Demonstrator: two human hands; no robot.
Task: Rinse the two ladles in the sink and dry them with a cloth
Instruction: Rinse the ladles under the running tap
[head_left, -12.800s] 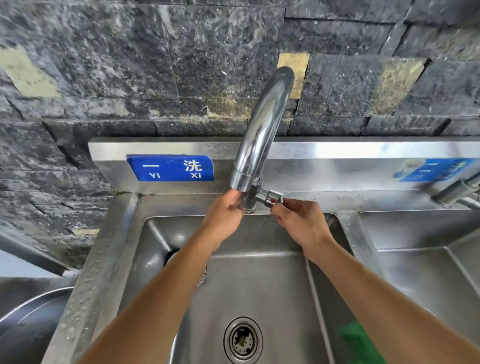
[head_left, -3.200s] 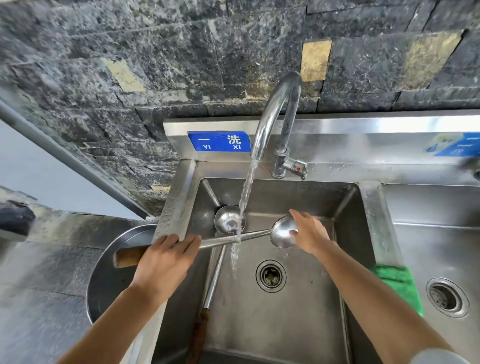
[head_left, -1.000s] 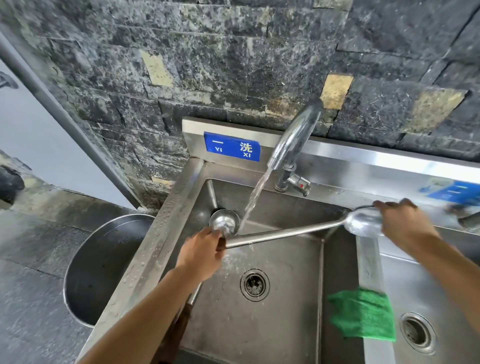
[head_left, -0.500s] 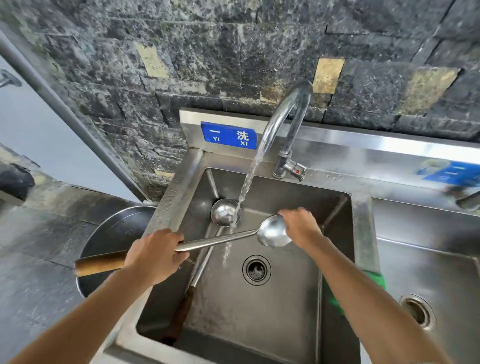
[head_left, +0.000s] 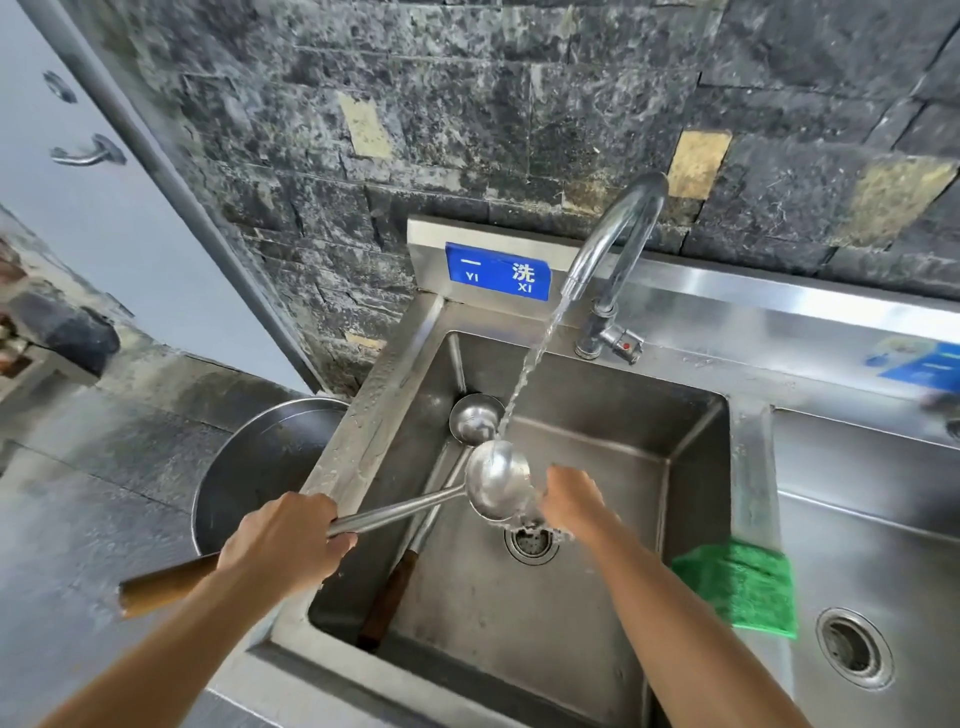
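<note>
held ladle (head_left: 496, 486) rinsing, second ladle (head_left: 472, 423) in sink (head_left: 374, 395)

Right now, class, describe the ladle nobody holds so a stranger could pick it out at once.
Find the left basin of the steel sink, under the running faucet. The ladle lies inside, bowl in the back left corner, dark handle toward the near edge. Unlike the other ladle, no hand grips it.

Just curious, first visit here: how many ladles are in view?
2. The first ladle is held by the left hand, its bowl in the stream from the tap, beside the right hand. The second ladle lies in the sink, bowl at the back left corner. No others show.
</note>
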